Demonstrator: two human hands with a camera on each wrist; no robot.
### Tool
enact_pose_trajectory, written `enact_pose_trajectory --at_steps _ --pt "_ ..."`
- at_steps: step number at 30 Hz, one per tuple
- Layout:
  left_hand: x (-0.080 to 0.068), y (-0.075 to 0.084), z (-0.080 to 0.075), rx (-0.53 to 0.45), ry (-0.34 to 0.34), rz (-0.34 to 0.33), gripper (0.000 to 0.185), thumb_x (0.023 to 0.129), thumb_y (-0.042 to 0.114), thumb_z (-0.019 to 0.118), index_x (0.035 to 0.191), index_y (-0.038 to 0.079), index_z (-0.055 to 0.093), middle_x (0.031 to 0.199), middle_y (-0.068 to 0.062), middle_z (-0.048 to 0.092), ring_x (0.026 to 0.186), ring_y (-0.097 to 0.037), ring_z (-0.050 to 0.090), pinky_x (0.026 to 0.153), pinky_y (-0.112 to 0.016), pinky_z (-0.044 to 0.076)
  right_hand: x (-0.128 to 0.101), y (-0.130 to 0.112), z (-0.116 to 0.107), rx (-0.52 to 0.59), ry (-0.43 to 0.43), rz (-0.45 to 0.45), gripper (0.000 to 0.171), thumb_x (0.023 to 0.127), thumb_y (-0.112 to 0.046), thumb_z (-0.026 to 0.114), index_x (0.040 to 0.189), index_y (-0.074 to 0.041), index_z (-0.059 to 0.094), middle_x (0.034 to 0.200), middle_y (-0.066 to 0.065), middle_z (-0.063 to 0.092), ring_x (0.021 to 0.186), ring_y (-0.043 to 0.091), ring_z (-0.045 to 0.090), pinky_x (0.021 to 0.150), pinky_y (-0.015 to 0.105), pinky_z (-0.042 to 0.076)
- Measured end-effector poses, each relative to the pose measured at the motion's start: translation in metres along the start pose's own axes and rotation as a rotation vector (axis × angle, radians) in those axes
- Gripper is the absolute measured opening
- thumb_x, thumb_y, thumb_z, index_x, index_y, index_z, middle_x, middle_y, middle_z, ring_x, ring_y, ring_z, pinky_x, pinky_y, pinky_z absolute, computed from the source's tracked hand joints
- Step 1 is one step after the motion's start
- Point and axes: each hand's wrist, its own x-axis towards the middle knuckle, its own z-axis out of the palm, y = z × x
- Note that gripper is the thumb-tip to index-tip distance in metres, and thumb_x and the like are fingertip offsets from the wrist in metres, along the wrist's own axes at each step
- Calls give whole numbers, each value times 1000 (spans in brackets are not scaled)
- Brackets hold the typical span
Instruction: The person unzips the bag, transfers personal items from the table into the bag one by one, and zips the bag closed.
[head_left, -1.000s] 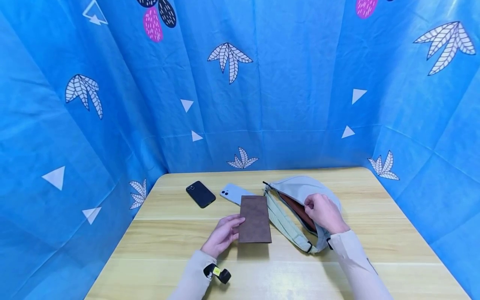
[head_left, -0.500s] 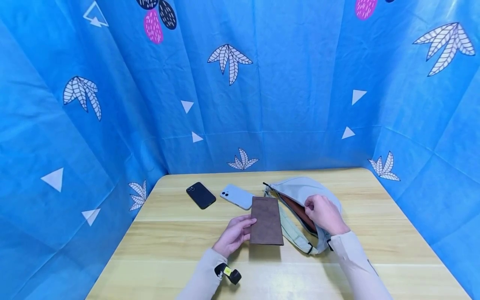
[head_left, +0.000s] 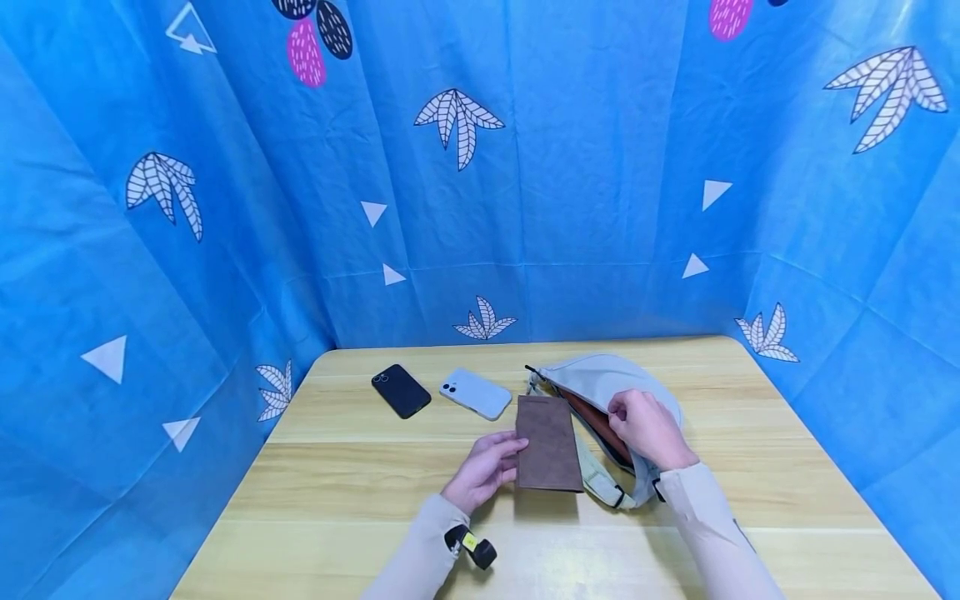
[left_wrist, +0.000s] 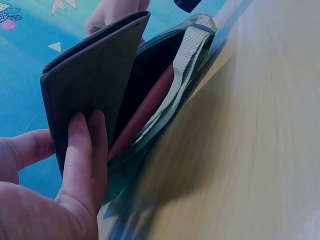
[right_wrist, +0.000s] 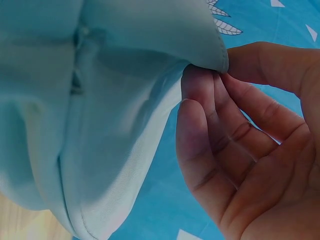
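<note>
The left hand gripped a brown wallet beside the bag; the right hand apparently pinched the bag's edge.

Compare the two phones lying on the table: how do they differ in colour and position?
The black phone is dark, while the light blue phone is pale. The black phone lies farther to the left; the light blue phone lies nearer to the brown wallet and the bag. Both lie flat with the camera side up on the table, and neither hand touches them.
</note>
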Motion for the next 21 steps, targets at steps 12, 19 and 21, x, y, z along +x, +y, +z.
enact_pose_trajectory --at_steps 12,19,21 --pt "5 -5 10 11 3 -8 36 97 8 66 129 -3 53 98 3 68 84 -9 68 73 -20 61 0 2 1 7 -13 0 10 86 -2 66 86 -6 75 77 2 71 67 15 58 63 35 51" --pt "9 -7 14 0 -4 4 36 97 7 66 129 -4 53 98 1 68 84 -10 69 75 -22 62 0 1 0 6 -13 3 11 86 -2 66 86 -7 76 78 2 71 68 15 59 64 35 52" --pt "10 -7 16 -12 -7 4 36 97 6 66 129 -4 54 98 1 68 85 -11 70 76 -23 63 0 1 0 5 -12 3 11 86 -2 66 86 -6 75 78 2 72 69 15 59 64 35 52"
